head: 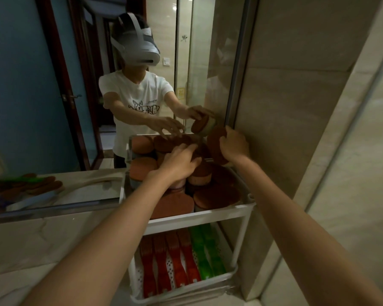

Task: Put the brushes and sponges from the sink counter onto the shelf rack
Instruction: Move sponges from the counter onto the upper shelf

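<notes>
Top tier, shelf rack (203,216): brown-faced sponges (217,198) packed tight, near full.
Left-hand grip (177,164): fingers flat, holding nothing, pressing on pile; likely steadying it to make room.
Right-hand grip (233,143): curled round one round sponge (216,142), tilted on edge at rear corner by mirror (31,85); likely bound for last gap.
Lower tier: red and green brushes (177,261), side by side.

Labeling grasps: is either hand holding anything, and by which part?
Right hand grips a round brown sponge by its edge. Left hand rests flat on stacked sponges.
</notes>
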The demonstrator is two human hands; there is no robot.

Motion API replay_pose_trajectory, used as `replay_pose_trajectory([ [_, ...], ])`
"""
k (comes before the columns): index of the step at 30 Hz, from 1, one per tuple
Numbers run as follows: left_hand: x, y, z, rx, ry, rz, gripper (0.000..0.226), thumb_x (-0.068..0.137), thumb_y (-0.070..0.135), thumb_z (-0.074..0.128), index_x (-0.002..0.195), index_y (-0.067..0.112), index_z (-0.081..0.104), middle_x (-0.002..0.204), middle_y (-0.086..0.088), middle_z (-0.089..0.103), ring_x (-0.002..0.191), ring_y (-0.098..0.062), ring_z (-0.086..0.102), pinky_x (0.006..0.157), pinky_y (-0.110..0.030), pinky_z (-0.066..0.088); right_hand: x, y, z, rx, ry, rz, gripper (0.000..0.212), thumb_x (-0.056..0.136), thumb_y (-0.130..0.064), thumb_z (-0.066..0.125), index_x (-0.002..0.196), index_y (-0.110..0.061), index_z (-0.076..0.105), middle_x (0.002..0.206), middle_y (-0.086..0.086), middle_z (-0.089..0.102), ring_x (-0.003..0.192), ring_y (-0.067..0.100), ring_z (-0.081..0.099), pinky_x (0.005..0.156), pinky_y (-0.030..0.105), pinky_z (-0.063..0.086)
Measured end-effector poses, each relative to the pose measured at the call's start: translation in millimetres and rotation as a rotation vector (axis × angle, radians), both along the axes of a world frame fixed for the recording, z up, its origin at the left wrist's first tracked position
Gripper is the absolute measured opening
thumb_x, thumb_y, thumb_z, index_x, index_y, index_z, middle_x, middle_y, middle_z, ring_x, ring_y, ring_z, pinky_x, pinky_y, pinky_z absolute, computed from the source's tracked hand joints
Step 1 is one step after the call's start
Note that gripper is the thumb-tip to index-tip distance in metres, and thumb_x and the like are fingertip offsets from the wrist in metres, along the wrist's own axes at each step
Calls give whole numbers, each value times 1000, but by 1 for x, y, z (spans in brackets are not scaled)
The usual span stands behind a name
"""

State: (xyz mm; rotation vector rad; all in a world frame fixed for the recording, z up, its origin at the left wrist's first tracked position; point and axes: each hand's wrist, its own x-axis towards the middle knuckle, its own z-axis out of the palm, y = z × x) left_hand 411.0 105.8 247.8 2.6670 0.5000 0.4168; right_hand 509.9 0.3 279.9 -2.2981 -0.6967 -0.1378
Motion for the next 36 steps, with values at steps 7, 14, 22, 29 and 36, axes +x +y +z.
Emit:
replay_pose_trajectory([
  [7,-5,5,-18,111,246,15,50,100,40,23,147,23,26,157,-7,23,146,-25,16,116,-49,8,5,1,-19,-122,137,-6,41,101,-12,28,139,-1,38,145,18,42,132,33,42,104,36,37],
  [14,-5,6,-20,120,260,-1,51,101,38,20,149,20,22,158,-7,19,147,-25,13,117,-47,7,14,9,-25,-127,171,-38,36,100,-8,29,131,4,44,135,23,50,124,36,50,97,36,42],
  [22,-5,5,-20,139,264,7,51,100,41,21,148,22,24,157,-7,22,146,-25,16,117,-46,9,15,9,-39,-196,71,-14,29,95,-6,39,114,5,56,121,24,59,112,37,57,83,37,45],
  [29,-2,6,-21,155,272,12,51,100,42,20,148,24,23,157,-7,22,146,-26,16,117,-47,10,11,11,-36,-279,26,10,28,95,-11,40,111,4,59,118,23,61,107,36,59,73,32,39],
  [36,0,4,-22,174,295,25,52,100,43,19,149,24,21,158,-9,20,147,-26,15,117,-48,10,-2,8,-34,-469,-103,-2,27,97,-11,39,112,0,57,126,21,57,123,36,47,103,40,36],
])
